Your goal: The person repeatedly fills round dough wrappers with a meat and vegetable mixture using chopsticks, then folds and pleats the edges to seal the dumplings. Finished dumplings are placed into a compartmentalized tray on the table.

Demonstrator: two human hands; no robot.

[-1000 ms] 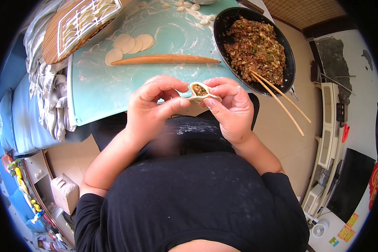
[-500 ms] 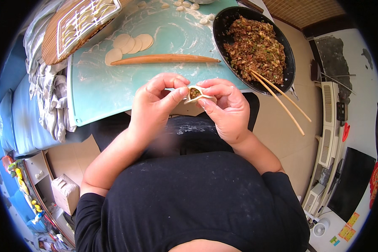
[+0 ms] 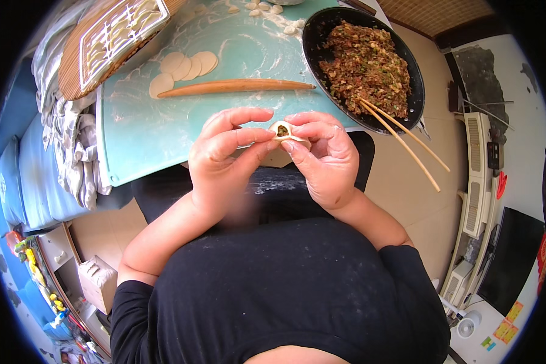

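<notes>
Now the dumpling (image 3: 283, 130) sits pinched between both hands above the near edge of the pale blue mat (image 3: 139, 139), and its opening has narrowed since half a second ago — earlier the wrapper gaped wider with more of the brown filling on view, while at present only a small dark spot of filling shows at the top. The left hand (image 3: 224, 164) has its thumb and forefinger closed on the dumpling's left side, the other fingers arched above it; the right hand (image 3: 324, 158) pinches the right side with thumb and fingertips, so both grips are narrow and hold the same piece of dough. Both hands stay at much the same spot as before, just in front of the black-clad chest. Beyond them the wooden rolling pin (image 3: 236, 87) lies across the floured mat, with a row of overlapping round wrappers (image 3: 185, 67) just behind it and small dough pieces (image 3: 267, 8) at the far edge. The black pan (image 3: 415, 100) of minced filling (image 3: 367, 67) stands at the right, a pair of chopsticks (image 3: 403, 142) resting on its near rim and sticking out over the floor. At far left a round woven tray (image 3: 73, 67) carries a white rack of finished dumplings (image 3: 118, 30). As for packages and signs — a small tan carton (image 3: 97, 280) stands on the floor at lower left, and yellow and green square stickers (image 3: 503, 330) show at lower right, too small to make out.
</notes>
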